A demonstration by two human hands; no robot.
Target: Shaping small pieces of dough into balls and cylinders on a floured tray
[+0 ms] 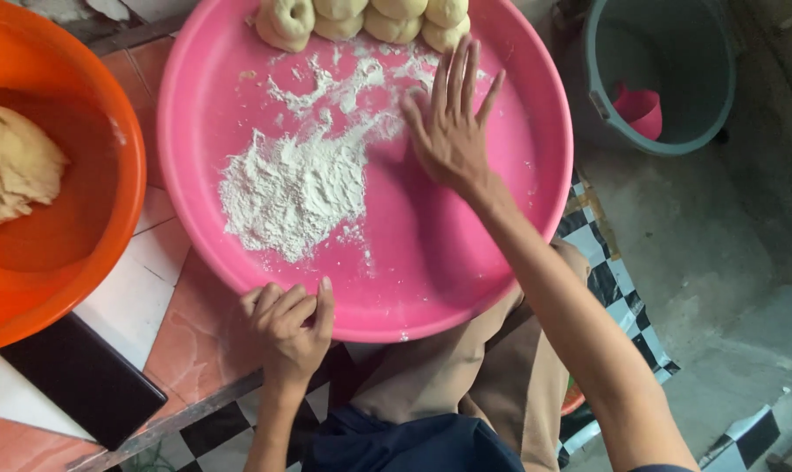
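Left hand (289,325) clamped on the near rim of the big pink tray (466,271), fingers curled over the edge. Further in, the right hand (448,131) lies flat and open on the tray, fingers spread, just beside the flour (291,188). At the far rim sits a row of dough balls (361,17). Off left, an orange bowl (81,218) holds a lump of dough (11,162); far right, a grey bucket (667,87).

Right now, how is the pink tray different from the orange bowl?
The pink tray is shallow, dusted with white flour and lined with shaped dough pieces; the orange bowl is deeper and holds one big dough lump. Both hands, left hand and right hand, touch the tray, not the bowl. Both are round plastic.
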